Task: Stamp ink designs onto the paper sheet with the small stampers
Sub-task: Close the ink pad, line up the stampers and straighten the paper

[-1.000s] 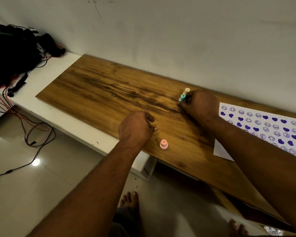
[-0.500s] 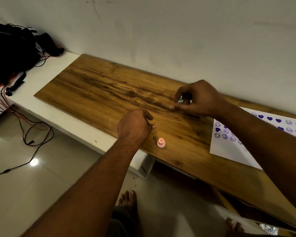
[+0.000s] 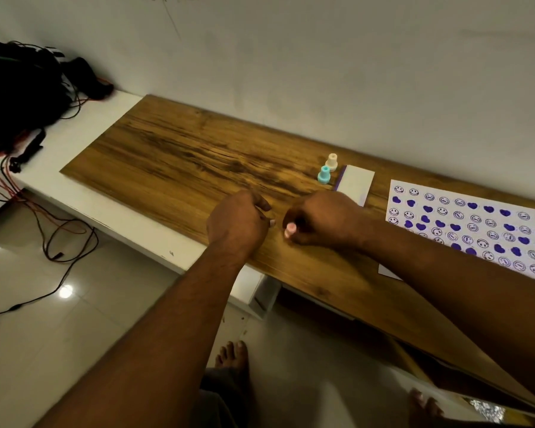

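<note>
My right hand [image 3: 320, 219] is closed around a small pink stamper [image 3: 290, 229] near the front edge of the wooden board [image 3: 179, 162]; only the stamper's end shows under my fingers. My left hand [image 3: 237, 222] rests curled just left of it, fingers closed, nothing visible in it. A teal stamper [image 3: 323, 175] and a cream stamper [image 3: 332, 162] stand upright behind my hands. The white paper sheet [image 3: 473, 227] lies at the right, covered with purple smiley and heart prints.
A white ink pad box [image 3: 354, 185] with a purple edge lies between the stampers and the sheet. A white shelf [image 3: 84, 140] at the left carries a black bag [image 3: 16, 88] and cables. My bare feet show on the tiled floor below.
My right hand left the teal and cream stampers at the back and came forward onto the pink stamper, closing on it. My left hand stayed curled beside it.
</note>
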A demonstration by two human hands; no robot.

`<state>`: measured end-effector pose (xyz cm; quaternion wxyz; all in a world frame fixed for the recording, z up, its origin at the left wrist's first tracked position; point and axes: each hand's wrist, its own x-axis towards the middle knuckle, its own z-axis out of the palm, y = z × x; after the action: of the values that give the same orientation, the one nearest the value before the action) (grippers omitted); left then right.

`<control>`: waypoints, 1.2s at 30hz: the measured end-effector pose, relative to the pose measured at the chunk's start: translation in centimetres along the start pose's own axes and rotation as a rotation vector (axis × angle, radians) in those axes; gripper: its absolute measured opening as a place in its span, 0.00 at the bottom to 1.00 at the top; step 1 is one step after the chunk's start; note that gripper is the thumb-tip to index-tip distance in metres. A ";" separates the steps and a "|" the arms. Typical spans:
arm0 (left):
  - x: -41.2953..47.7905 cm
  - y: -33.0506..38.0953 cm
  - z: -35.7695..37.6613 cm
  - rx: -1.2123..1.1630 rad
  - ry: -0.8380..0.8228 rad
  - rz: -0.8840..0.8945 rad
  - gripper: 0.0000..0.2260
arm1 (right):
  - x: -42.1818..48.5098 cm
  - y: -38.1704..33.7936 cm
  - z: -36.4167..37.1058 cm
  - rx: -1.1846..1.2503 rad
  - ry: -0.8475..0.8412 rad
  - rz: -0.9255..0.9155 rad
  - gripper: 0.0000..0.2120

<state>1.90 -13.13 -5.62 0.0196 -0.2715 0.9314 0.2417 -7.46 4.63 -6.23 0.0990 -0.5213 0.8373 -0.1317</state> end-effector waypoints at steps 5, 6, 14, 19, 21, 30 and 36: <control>0.0 -0.1 0.0 -0.013 -0.009 -0.012 0.13 | 0.9 3.6 0.3 -0.084 0.305 0.468 0.18; 0.0 -0.1 0.0 -0.017 -0.012 -0.014 0.13 | 1.0 4.2 0.5 -0.080 0.333 0.506 0.19; 0.0 -0.1 0.1 -0.014 -0.027 -0.015 0.14 | 1.0 5.1 1.3 -0.131 0.443 0.524 0.21; -0.1 0.0 0.0 -0.008 -0.024 -0.004 0.14 | 0.7 4.9 1.0 -0.096 0.404 0.524 0.24; -0.1 0.1 0.0 -0.002 -0.022 -0.003 0.14 | 0.7 4.9 0.8 -0.101 0.409 0.514 0.24; -0.6 2.1 -0.2 0.020 -0.004 0.033 0.14 | -1.9 4.8 -3.8 -0.077 0.630 0.528 0.29; -1.9 4.8 0.2 0.061 -0.004 0.089 0.14 | -6.1 4.7 -5.3 -0.095 0.521 0.551 0.20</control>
<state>1.00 -8.60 -3.35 0.0191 -0.2287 0.9494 0.2145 -10.40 12.75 -2.56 -0.1099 -0.2298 0.9483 -0.1891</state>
